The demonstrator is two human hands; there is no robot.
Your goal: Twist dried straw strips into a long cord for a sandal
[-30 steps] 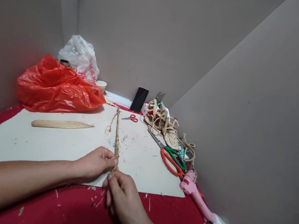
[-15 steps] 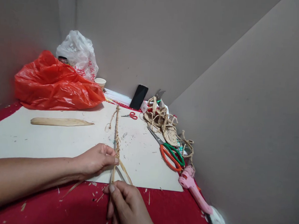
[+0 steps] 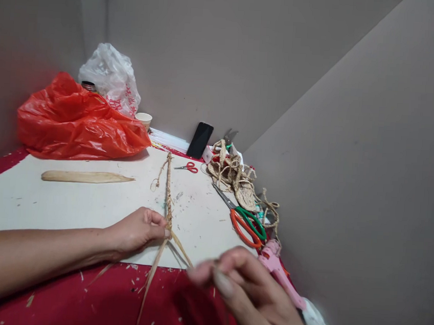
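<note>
A thin plaited straw cord (image 3: pixel 169 189) runs across the white board toward me. My left hand (image 3: pixel 137 233) pinches its near end between thumb and fingers. Below that pinch, loose straw strands (image 3: pixel 151 276) spread out, one down over the red cloth and another to the right. My right hand (image 3: pixel 246 292) is raised at the lower right, apart from the cord, blurred by motion. Its thumb and fingertips are close together, and whatever is between them is too smeared to make out.
A flat straw strip (image 3: pixel 87 176) lies on the white board (image 3: pixel 11 209). Red-handled scissors (image 3: pixel 190 168), large scissors (image 3: pixel 248 225), coiled braids (image 3: pixel 244 193) and a pink glue gun (image 3: pixel 283 279) are at the right. Behind are a phone (image 3: pixel 199 140), cup (image 3: pixel 143 119) and red bag (image 3: pixel 82 130).
My right hand has left the strands below my left hand and moved right and up toward the camera. One strand now hangs lower left. My left hand keeps its pinch.
</note>
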